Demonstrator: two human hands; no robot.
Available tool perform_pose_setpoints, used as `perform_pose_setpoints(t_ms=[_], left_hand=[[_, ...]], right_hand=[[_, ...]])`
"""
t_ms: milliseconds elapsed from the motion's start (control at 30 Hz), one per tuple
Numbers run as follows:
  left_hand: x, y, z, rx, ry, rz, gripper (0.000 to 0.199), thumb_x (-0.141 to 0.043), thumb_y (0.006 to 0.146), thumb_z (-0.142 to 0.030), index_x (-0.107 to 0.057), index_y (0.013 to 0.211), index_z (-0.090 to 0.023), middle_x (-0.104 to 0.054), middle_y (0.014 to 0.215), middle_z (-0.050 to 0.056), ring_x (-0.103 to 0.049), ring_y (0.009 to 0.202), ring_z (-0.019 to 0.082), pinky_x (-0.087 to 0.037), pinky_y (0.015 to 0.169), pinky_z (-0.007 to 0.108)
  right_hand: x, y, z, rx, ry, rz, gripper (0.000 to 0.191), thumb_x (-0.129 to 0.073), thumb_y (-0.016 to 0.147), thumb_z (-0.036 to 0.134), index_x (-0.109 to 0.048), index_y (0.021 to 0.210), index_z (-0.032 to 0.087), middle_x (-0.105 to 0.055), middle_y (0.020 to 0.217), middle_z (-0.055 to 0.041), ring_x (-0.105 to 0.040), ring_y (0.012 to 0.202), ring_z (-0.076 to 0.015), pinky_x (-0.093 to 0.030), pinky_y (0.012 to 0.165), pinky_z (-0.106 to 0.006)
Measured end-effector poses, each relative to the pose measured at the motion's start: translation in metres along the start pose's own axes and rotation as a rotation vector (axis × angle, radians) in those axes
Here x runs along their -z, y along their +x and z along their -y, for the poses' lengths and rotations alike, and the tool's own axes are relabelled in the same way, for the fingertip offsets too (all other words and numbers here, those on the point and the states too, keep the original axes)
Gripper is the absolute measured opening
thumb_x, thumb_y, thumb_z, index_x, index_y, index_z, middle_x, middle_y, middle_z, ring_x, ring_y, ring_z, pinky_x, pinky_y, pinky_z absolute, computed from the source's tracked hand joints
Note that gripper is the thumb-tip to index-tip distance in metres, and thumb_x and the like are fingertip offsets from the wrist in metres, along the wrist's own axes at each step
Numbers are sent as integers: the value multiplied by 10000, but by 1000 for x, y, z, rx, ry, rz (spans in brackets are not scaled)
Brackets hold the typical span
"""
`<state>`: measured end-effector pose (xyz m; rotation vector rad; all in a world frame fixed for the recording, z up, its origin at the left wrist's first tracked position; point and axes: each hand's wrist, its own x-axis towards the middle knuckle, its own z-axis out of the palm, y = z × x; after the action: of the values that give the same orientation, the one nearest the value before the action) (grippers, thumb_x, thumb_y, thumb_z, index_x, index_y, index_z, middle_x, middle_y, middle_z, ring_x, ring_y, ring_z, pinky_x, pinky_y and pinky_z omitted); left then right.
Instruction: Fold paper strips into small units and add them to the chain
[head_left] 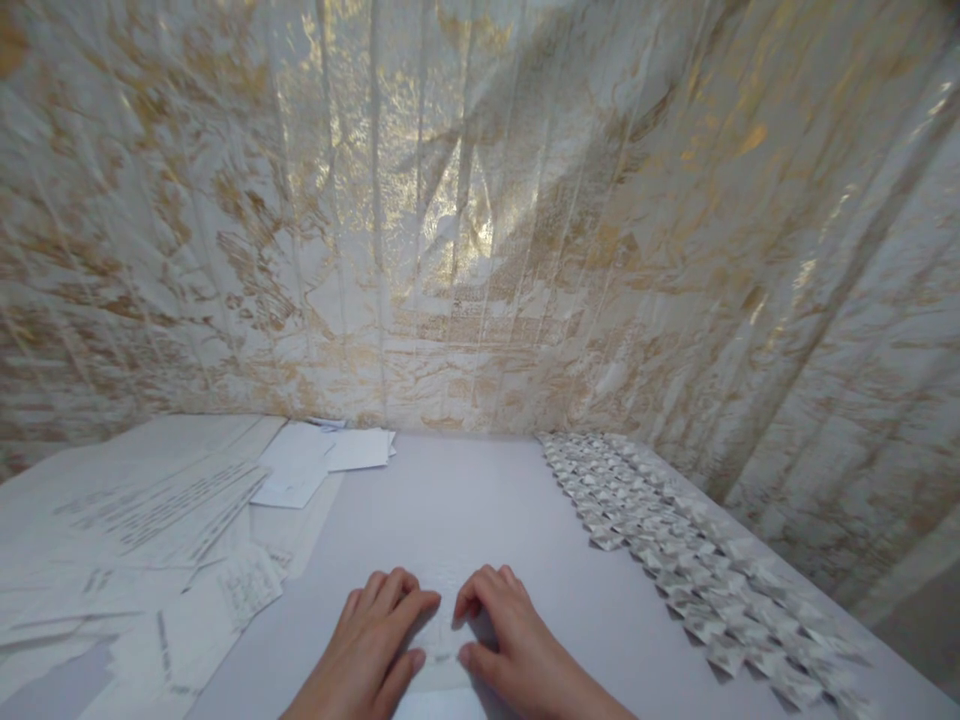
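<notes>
Near the bottom centre of the head view, a small pale sheet of paper (pixel 442 632) lies on the white table between my hands. My left hand (pixel 375 640) rests at the sheet's left side, its fingers bent and the thumb apart from the forefinger. At the right side is my right hand (pixel 514 635), fingers curled, with a gap between thumb and forefinger. No object shows in the grip of either hand. Another pale sheet (pixel 439 705) shows at the bottom edge, below the first.
Printed papers (pixel 172 510) spread over the left of the table (pixel 450 490), with blank white slips (pixel 296 465) at their back. Rows of small folded paper pieces (pixel 675 560) run along the right side. A patterned curtain (pixel 450 250) hangs behind.
</notes>
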<state>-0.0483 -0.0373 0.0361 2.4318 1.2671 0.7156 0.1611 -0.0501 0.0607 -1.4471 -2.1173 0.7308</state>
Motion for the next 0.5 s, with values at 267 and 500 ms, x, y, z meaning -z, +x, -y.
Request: perform_pose_setpoints(t_ms=[267,500], left_hand=[[3,3,3,-3,-185,17,287,-559,796,-124,-632,1032,-270,-668,1018,6,-592,950,227,-458,856,354],[0,6,-8,124,-860,40,173,-521,928,-391,-502,998,-235,-535,857,-31,-554,819,180,-444,750,288]], right_hand=[[8,-1,-14,3,126,22,390,-546,695,-62,-643,958,209,-633,997,-10,-567,1044,-219,-340,1049,-429],[-15,2,-14,78,360,-71,265,-803,709,90,-626,864,212,-619,893,7,-576,860,-200,-424,753,-294]])
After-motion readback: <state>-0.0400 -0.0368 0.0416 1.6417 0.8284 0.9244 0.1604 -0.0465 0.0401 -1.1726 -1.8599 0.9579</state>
